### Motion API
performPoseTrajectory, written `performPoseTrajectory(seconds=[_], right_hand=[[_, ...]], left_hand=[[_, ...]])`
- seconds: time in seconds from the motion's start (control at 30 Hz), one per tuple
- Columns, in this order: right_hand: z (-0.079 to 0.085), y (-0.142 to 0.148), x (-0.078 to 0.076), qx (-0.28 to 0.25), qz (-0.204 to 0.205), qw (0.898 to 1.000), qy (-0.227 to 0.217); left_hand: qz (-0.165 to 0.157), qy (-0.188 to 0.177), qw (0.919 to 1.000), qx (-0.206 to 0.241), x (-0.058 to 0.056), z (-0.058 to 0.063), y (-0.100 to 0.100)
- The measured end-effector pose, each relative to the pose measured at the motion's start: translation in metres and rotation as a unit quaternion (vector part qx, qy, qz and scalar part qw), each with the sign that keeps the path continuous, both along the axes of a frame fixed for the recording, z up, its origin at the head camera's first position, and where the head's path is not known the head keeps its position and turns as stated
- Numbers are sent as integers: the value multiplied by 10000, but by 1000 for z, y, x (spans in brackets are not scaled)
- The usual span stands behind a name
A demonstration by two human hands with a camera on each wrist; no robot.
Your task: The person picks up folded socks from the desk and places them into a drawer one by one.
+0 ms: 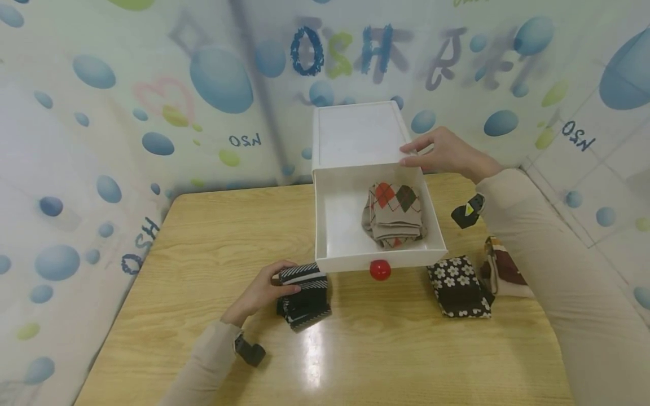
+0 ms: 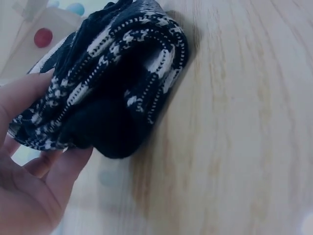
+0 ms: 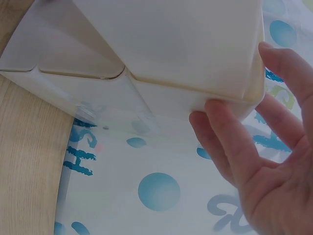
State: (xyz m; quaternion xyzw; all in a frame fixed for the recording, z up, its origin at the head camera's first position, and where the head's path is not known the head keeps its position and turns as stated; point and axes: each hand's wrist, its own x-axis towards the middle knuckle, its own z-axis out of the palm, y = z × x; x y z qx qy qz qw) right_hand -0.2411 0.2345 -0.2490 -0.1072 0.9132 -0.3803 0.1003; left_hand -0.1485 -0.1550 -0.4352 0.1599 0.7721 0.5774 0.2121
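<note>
My left hand (image 1: 260,294) grips a folded pair of black-and-white patterned socks (image 1: 306,299), thumb on one face and fingers on the other. In the left wrist view the socks (image 2: 107,78) are bunched, close over the tabletop. My right hand (image 1: 447,152) holds the white drawer box (image 1: 358,135) at its right side, and in the right wrist view thumb and fingers span a corner of its casing (image 3: 195,95). The box's drawer (image 1: 335,264) is pulled out, showing a red round knob (image 1: 380,270). Inside it, on the right, lie folded beige argyle socks (image 1: 396,217).
Right of the drawer lie folded black socks with white flowers (image 1: 459,287). Beside them, partly behind my right sleeve, is a brown and cream folded pair (image 1: 505,270). The wooden table (image 1: 228,237) meets a curtain (image 1: 218,141) with blue dots at its back edge.
</note>
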Motion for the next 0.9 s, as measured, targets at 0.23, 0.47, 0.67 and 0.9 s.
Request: performPoseTrajectory(seconds=[0.23,0.47,0.67,0.9], right_hand=[[-1,0,-1,-42,19,10000,34],[-1,-1,-2,80,22,10000,26],[-1,-2,-1,86,38,9999,39],[-1,-1,-2,81,11,10000,45]], left_hand=[[-4,-61,9999,118,2,0,-2],[78,62,9999,-16,1,4,-5],[230,262,9994,-69,1,15,-13],[438,477,9978,-117,0,26,-20]])
